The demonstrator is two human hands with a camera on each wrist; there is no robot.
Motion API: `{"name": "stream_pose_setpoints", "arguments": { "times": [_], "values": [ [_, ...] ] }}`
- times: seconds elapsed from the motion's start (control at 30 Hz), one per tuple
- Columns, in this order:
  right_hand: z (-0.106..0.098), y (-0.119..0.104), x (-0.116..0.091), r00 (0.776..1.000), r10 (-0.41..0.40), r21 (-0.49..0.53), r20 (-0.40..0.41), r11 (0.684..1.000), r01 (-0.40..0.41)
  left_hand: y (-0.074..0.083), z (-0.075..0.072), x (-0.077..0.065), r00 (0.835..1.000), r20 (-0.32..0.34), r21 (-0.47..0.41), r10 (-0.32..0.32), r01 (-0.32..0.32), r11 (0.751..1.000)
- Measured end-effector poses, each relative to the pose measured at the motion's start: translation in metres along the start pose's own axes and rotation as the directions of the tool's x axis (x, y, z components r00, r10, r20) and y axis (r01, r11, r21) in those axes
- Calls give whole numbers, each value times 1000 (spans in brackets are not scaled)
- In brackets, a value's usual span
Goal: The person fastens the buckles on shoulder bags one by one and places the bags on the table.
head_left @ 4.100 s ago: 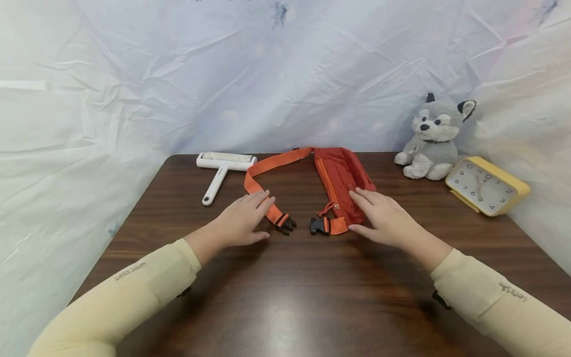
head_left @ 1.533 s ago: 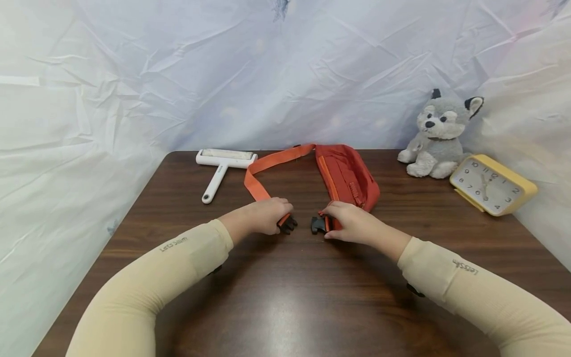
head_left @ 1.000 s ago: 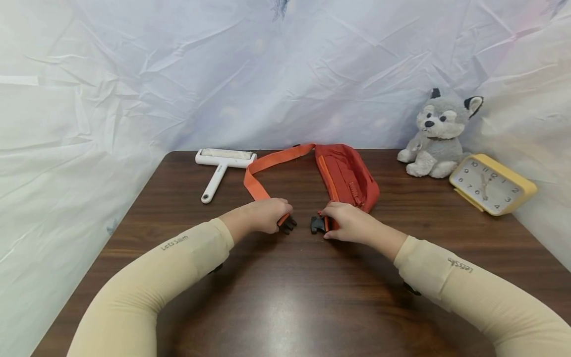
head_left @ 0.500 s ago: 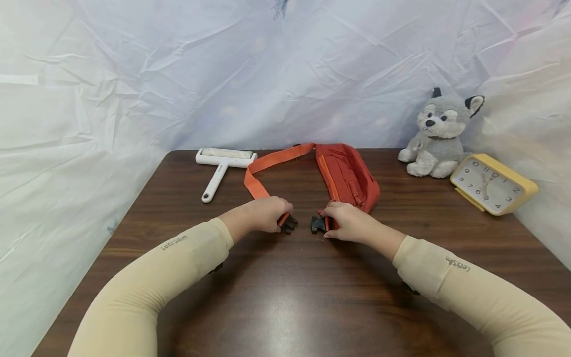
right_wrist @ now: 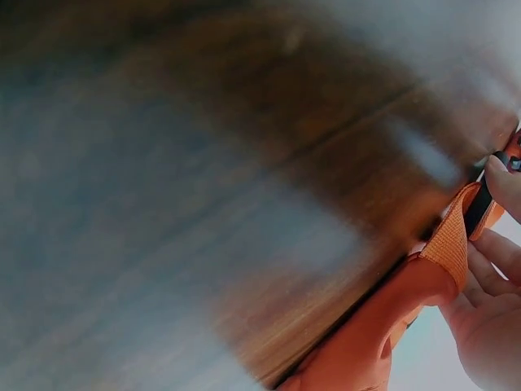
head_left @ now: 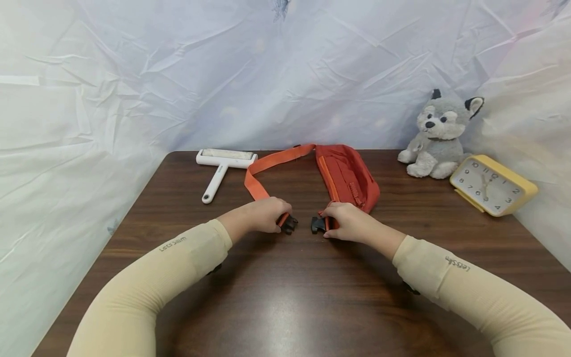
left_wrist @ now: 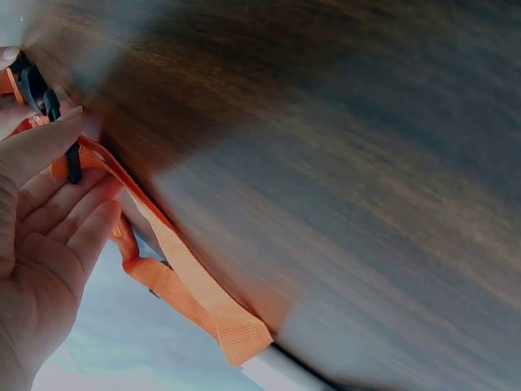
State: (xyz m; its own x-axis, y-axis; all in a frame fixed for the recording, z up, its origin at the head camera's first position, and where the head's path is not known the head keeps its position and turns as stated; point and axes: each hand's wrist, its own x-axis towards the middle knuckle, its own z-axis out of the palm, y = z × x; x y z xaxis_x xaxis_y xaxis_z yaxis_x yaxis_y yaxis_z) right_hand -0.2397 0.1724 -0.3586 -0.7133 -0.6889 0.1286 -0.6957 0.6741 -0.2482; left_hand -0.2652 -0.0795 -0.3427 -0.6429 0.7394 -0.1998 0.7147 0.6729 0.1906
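A red waist bag (head_left: 345,173) lies on the table, its orange strap (head_left: 276,158) looping off to the left. My left hand (head_left: 263,214) pinches the strap end at the black pronged buckle half (head_left: 290,225). The thumb is on one side and the fingers behind, as the left wrist view shows with the strap (left_wrist: 191,273) trailing away. My right hand (head_left: 352,222) pinches the black socket half of the buckle (head_left: 317,224) by the bag's near end. The two halves face each other with a short gap between. In the right wrist view the thumb presses the black buckle (right_wrist: 480,208).
A white lint roller (head_left: 220,166) lies at the back left, its head close to the strap. At the right sit a grey plush husky (head_left: 434,136) and a yellow alarm clock (head_left: 490,186). The brown table (head_left: 285,297) ends at a draped pale cloth.
Both hands were spread, the left over the strap and the right on the bag; they moved inward and took hold of the buckle halves. Over the last second they have barely moved.
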Motion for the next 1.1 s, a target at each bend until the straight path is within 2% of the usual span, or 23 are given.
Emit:
{"name": "stream_pose_setpoints", "arguments": {
  "times": [0.2,0.57,0.77,1.1],
  "values": [
    [0,3,-1,1000,-5,0,-9,1000,5,-1,-1,0,1000,-7,-3,-1,1,1000],
    [-1,1,-2,998,-5,10,-67,1000,6,-1,3,-4,997,-74,-50,15,-19,999],
    [-2,0,-4,996,5,16,-84,1000,-4,0,4,-4,995,-100,-70,3,-10,998],
    [-3,0,-5,991,6,22,-133,1000,-3,1,3,-1,993,-117,-50,-27,22,999]
  ]
}}
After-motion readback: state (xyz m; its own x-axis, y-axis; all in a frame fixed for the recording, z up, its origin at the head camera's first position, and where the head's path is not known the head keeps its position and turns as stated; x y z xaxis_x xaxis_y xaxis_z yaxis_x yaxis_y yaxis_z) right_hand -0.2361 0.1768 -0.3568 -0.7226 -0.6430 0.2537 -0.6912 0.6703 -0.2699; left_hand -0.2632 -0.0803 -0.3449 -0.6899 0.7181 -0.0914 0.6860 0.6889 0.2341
